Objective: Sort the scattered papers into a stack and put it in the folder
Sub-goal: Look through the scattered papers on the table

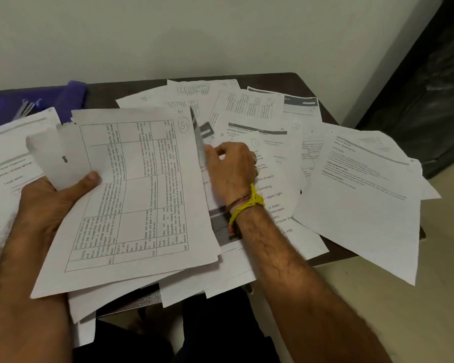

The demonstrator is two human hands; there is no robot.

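While the left hand (50, 195) clamps the part-built stack (131, 195) by its near-left edge, thumb curled on top and fingers hidden under it, the right hand (231, 163) sits knuckles-up with fingers curled at the stack's right edge, apparently pinching a sheet there; contact point is hidden. Loose papers (357, 184) fan across the desk (307, 82), overlapping, some hanging past its near and right edges. Purple folder (71, 98) is at the far left, partly under sheets. Handling read: sheets are light, floppy, slick on each other, and crease easily. Best grip is probably an edge or corner pinch, lifting overhanging sheets first; square the stack before it goes in the folder.
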